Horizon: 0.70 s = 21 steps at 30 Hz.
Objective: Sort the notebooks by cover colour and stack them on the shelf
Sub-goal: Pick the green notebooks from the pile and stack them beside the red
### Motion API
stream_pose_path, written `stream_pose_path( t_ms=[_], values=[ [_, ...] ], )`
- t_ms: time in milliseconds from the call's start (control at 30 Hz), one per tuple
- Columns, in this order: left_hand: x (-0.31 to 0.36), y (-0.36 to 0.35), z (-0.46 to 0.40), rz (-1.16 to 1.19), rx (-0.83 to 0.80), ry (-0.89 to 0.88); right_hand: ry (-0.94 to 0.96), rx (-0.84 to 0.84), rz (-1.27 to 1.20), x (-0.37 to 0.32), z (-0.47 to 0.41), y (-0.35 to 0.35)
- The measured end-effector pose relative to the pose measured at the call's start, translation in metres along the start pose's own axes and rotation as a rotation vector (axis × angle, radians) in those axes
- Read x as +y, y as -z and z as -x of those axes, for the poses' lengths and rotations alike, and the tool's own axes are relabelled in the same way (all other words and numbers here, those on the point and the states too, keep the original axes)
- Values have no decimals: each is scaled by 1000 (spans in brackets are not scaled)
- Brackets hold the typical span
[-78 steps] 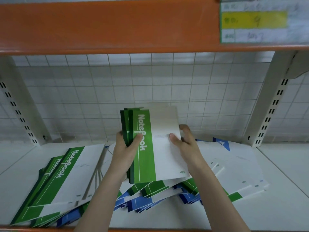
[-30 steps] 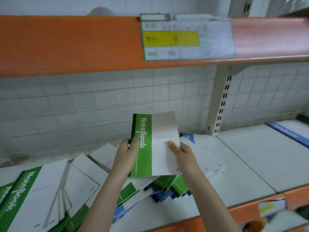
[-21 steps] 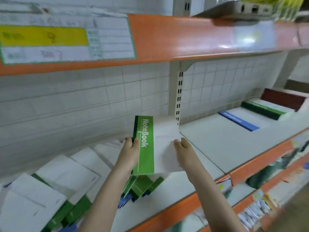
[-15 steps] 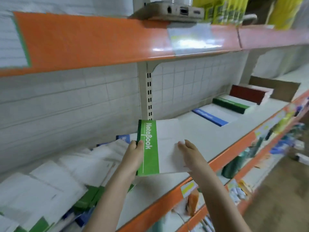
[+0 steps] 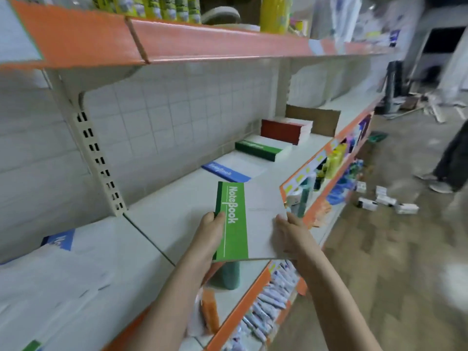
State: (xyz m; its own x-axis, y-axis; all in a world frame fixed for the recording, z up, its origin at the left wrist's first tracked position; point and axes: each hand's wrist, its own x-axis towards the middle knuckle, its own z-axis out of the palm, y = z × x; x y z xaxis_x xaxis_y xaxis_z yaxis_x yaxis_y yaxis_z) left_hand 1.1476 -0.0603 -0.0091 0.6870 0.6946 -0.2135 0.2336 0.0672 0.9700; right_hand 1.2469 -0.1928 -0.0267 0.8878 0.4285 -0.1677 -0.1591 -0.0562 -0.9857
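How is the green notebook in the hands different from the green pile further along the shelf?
The held green notebook is off the shelf, gripped by the left hand and the right hand; the green stack rests flat on the shelf, untouched. The held one looks thin; the stack is thicker. The held one is nearer the camera. Both have a green spine band beside a white cover.

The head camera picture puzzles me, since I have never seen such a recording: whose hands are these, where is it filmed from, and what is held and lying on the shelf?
A person wears the camera on the head, so you look down along their arms. The left hand and the right hand grip a bundle of green notebooks over a white shelf. Farther along lie sorted piles: a blue pile, a green pile and a red pile. Unsorted notebooks lie at the left.
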Motion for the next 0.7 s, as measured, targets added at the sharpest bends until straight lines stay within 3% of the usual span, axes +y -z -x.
stream_pose_path(
  t_ms=[700],
  values=[
    [11,-270,-49,-213,-391,-48,-46,394,17,15,-65,236]
  ],
)
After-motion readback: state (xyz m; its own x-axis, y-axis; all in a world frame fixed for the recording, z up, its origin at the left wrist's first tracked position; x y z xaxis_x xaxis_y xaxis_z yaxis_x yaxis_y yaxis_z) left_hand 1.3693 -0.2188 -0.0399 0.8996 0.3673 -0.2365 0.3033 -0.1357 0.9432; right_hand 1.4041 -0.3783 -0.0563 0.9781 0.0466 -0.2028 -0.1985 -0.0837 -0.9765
